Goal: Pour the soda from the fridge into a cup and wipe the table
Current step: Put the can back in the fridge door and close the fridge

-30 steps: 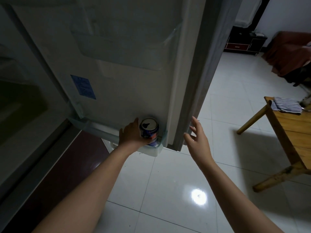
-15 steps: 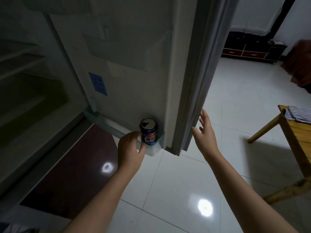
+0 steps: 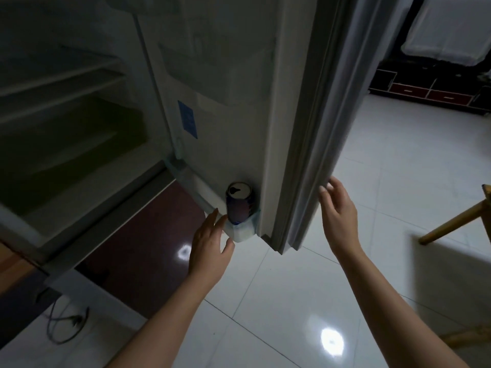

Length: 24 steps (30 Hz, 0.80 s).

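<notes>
Currently, the task is judged to be at its first step: the soda has not yet been taken from the fridge. The dark blue aluminium soda can (image 3: 239,205) is seen standing upright in the translucent plastic bottom shelf (image 3: 243,231) of the open white fridge door (image 3: 231,107), at the shelf's outer end. Its top appears already opened, although motion blur limits certainty.

The left hand (image 3: 210,248) is positioned just beside and below the can, with its fingers (image 3: 212,217) spread open and extended; nothing is gripped, and contact with the can cannot be confirmed. The right hand (image 3: 338,211) is held at the outer edge of the door, fingers loosely open and empty; whether the edge is touched cannot be told.

No cup is visible. Only the pale wooden leg (image 3: 451,221) of the desk is shown at the right edge. Remaining work is therefore judged to be lifting the can, carrying it to the desk, pouring into a cup, and wiping.
</notes>
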Motion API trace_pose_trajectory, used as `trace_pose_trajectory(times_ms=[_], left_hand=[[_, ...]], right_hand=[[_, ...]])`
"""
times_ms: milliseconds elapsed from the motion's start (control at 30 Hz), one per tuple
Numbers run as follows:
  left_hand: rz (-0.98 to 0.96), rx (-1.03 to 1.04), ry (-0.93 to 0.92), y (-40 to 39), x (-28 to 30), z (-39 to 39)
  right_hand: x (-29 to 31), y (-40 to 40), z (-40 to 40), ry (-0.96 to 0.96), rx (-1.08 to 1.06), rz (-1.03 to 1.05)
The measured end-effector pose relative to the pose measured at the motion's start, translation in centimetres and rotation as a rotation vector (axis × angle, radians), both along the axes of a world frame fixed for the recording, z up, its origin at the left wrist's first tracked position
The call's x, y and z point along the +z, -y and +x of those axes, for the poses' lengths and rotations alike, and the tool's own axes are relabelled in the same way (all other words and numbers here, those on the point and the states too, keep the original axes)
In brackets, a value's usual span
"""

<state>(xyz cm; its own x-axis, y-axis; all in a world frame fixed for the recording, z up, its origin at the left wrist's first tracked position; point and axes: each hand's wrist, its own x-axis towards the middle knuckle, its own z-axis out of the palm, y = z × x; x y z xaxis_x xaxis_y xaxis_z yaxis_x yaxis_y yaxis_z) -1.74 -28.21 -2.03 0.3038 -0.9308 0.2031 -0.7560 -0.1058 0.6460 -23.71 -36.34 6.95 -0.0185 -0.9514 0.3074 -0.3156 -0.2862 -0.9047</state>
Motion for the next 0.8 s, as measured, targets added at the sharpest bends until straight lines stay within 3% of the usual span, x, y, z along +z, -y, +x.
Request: trace_pose_trajectory(times_ms=[200,567,800], left_hand=[[0.016,0.019,0.040,-2.1,0.0,3.0],[0.119,-0.070,0.000,-7.0,0.6,9.7],[0.162,-0.054,-0.073,-10.0,1.1,14.4]], right_hand=[[1.9,-1.6,3.3,0.057,0.049,-0.151],[1.5,-8.8,10.3,0.112,-0.002,-0.144],[1.2,-13.8,15.7,0.076,0.085,-0.182]])
